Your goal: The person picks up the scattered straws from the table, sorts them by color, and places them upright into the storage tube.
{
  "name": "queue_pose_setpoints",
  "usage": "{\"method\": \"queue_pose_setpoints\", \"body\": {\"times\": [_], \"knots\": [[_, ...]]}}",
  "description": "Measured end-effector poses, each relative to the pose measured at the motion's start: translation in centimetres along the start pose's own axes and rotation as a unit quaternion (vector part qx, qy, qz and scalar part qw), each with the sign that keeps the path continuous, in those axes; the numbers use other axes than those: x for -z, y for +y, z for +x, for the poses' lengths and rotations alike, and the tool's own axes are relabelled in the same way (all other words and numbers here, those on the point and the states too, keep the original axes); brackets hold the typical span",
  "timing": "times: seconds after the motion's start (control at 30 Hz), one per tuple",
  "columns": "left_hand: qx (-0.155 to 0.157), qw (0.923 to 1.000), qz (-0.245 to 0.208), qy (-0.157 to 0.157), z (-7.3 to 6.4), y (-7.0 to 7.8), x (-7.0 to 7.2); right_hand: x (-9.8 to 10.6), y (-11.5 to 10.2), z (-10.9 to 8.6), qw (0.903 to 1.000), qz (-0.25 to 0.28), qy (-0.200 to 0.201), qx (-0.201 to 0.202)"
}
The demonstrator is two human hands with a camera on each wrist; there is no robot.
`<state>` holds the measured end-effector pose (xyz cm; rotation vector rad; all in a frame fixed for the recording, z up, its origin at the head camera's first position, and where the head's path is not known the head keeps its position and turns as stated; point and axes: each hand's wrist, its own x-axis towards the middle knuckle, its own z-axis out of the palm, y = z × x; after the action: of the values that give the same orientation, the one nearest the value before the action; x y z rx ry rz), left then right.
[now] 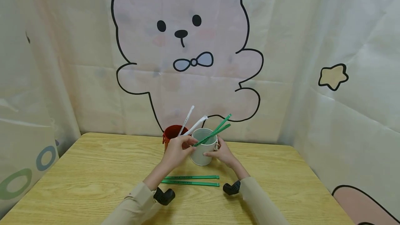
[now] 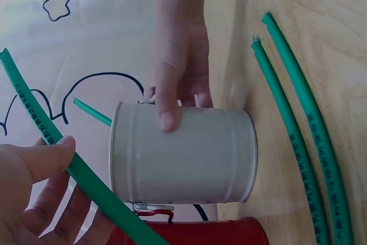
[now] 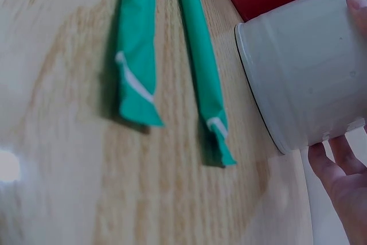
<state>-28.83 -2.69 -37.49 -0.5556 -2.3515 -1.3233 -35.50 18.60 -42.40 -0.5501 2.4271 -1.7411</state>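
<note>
My left hand [image 1: 176,152] pinches a paper-wrapped green straw [image 2: 94,190] between thumb and fingers, slanted across the mouth of a small pale grey bucket [image 1: 201,157]. Steadying that bucket from its right side is my right hand [image 1: 224,153], thumb on the near wall and fingers behind. A second green straw [image 1: 222,122] leans out of the bucket; its lower end is hidden. On the left stands a red bucket [image 1: 175,132], partly behind my left hand, with a thin white straw [image 1: 186,121] and a thicker white straw [image 1: 197,125] sticking up.
Two more wrapped green straws, a farther one [image 1: 203,177] and a nearer one [image 1: 200,183], lie side by side on the wooden table [image 1: 109,169], in front of the buckets. A printed cloth backdrop [image 1: 193,93] hangs behind the table's far edge.
</note>
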Motion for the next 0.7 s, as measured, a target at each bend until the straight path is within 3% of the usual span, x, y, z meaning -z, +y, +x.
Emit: {"method": "queue_pose_setpoints", "body": {"times": [0.2,0.43,0.7], "knots": [[0.009,0.9999,-0.002,0.007,0.9,0.6,-0.1,0.0,0.0,0.1,1.0000,-0.002,-0.001,0.000],[-0.012,0.9997,-0.014,0.017,1.9,1.6,-0.1,0.1,0.2,0.2,1.0000,0.007,-0.006,0.001],[-0.015,0.9992,-0.021,0.029,2.8,2.7,-0.2,0.0,0.0,0.1,0.9999,0.015,-0.007,-0.005]]}}
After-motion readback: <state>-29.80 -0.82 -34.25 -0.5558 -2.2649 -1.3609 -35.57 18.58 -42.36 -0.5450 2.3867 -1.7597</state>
